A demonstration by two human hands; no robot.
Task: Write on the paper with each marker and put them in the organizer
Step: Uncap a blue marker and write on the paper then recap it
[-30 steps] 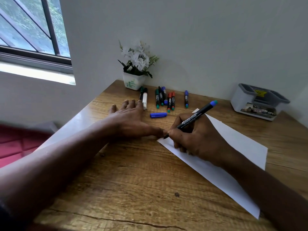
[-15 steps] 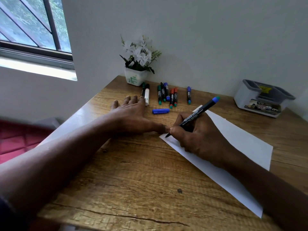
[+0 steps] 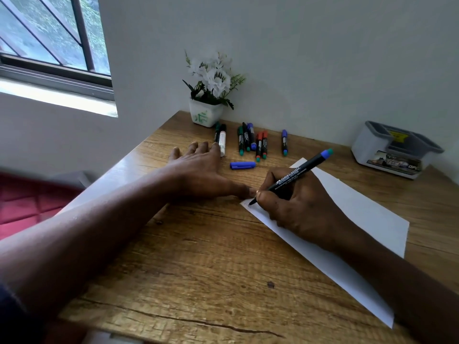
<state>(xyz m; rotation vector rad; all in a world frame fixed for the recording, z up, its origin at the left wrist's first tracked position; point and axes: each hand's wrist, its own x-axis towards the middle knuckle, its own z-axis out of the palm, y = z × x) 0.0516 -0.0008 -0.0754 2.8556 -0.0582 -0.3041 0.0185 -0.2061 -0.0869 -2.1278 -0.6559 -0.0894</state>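
Note:
My right hand (image 3: 301,207) grips a black marker with a blue end (image 3: 293,175), its tip touching the near left corner of the white paper (image 3: 360,209). My left hand (image 3: 198,170) lies flat on the wooden table, fingers straight, its thumb pressing that corner of the paper. The marker's blue cap (image 3: 242,165) lies loose on the table between my hands and the row of markers. Several capped markers (image 3: 250,140) lie at the back near the wall. The grey and white organizer (image 3: 395,150) stands at the back right.
A white pot of white flowers (image 3: 207,112) stands against the wall behind the markers. The table's left edge (image 3: 119,170) runs beside my left forearm, with a window above and a red cushion below.
The view has shifted slightly. The marker tip has settled on the paper's corner; both hands hold nearly the same place.

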